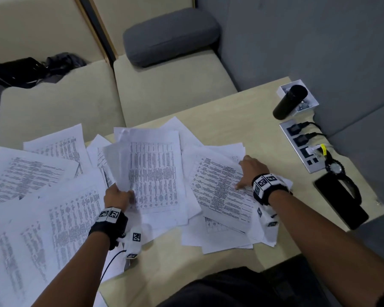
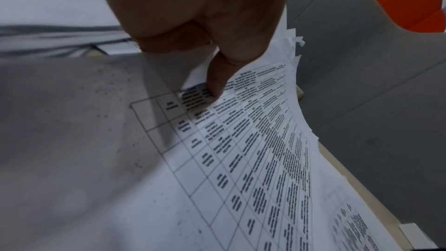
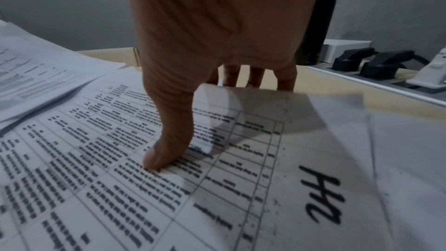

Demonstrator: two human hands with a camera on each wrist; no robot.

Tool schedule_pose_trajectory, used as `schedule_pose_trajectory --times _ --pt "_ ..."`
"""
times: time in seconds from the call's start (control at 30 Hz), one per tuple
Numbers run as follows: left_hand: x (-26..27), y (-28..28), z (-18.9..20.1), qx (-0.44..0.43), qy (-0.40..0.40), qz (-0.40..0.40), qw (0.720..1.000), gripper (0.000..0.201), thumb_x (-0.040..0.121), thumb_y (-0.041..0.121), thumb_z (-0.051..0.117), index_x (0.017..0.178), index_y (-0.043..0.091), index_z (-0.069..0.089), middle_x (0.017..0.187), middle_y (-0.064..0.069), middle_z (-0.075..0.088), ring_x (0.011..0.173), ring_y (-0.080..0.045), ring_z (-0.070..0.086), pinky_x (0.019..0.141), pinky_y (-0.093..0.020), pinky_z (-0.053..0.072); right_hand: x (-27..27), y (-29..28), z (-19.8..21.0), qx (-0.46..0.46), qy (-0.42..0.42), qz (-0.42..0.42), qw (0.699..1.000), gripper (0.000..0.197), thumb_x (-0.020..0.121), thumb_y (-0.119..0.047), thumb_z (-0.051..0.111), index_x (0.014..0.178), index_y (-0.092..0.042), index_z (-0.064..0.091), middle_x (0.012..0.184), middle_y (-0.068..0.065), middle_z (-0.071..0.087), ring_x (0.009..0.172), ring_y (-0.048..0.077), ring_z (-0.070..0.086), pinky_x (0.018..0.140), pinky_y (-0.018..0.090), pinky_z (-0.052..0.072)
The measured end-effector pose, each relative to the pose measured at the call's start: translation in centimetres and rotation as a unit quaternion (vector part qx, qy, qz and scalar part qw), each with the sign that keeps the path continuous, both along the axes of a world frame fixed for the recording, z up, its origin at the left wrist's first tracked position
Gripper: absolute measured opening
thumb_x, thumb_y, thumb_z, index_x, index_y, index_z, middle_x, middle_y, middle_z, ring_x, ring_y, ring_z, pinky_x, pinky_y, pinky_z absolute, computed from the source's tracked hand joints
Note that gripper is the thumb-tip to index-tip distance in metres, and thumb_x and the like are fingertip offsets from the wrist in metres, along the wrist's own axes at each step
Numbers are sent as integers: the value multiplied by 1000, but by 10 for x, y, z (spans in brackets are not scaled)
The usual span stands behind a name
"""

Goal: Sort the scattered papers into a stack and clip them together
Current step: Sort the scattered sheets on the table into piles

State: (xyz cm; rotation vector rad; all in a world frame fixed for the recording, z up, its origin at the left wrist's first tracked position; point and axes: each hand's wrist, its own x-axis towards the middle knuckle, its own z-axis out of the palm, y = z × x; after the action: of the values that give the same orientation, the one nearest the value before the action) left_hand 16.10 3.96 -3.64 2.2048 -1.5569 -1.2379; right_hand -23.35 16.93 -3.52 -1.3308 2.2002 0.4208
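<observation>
Printed white sheets [image 1: 53, 196] lie scattered over the beige table [image 1: 242, 120]. My left hand [image 1: 124, 193] pinches the near edge of a bundle of table-printed sheets [image 1: 152, 169] at the centre, lifting it slightly. In the left wrist view the thumb [image 2: 214, 87] lies on the top sheet [image 2: 241, 178], and the fingers are hidden beneath. My right hand [image 1: 245, 171] holds the right-hand pile [image 1: 217, 193]. Its thumb [image 3: 166, 150] presses on the print [image 3: 96, 178], and its fingers [image 3: 255, 75] reach over the far edge.
A black flask [image 1: 289, 101] stands at the table's far right in front of a small white box [image 1: 286, 89]. Nearer lie a power strip [image 1: 302, 149] with plugs, a wristwatch [image 1: 336, 168] and a black phone [image 1: 341, 202]. Beige seat cushions [image 1: 169, 89] sit beyond the table.
</observation>
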Motion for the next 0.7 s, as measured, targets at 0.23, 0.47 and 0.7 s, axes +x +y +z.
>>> schedule_pose_trajectory --times 0.23,0.47,0.7 --pt "33 -8 -6 50 18 -12 999 22 60 -3 73 82 0 67 81 -18 72 80 -32 69 79 -54 58 -24 26 5 -108 -66 -230 965 72 77 -41 78 137 -11 51 131 13 62 116 33 61 94 39 52" --pt "-7 16 16 56 76 -40 995 11 66 -17 60 67 -6 61 54 -14 60 54 -24 55 48 -26 48 -12 61 -5 -139 -61 -305 940 45 83 -26 72 119 -2 60 128 18 59 114 35 57 94 41 51" --pt "-54 38 -7 60 26 -42 997 20 62 -7 62 79 3 60 82 -17 68 80 -32 68 72 -43 61 15 74 -15 -128 -10 -110 986 40 79 -31 76 110 -9 63 148 9 36 132 31 35 106 44 39"
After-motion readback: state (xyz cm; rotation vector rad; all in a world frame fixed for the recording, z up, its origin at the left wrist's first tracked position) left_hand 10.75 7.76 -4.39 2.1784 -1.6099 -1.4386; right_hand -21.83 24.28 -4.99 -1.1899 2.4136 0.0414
